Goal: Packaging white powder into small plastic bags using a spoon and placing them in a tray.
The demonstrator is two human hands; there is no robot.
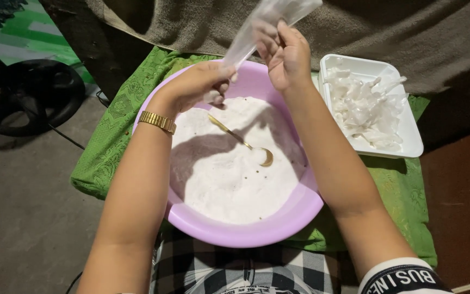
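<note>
A lilac plastic basin (295, 215) full of white powder (229, 179) stands on a green lace cloth (110, 147). A gold spoon (246, 144) lies in the powder. Both hands hold a narrow clear plastic bag (257, 27) over the basin's far rim. My left hand (199, 81), with a gold watch on the wrist, pinches the bag's lower, powder-filled end. My right hand (286, 54) grips the bag higher up, and the bag's open top sticks up past it.
A white foam tray (412, 139) with several small filled clear packets stands right of the basin on the green cloth. A brown blanket (387, 27) lies behind. A black round base (28, 95) sits on the concrete floor at the left. Checked fabric covers my lap below.
</note>
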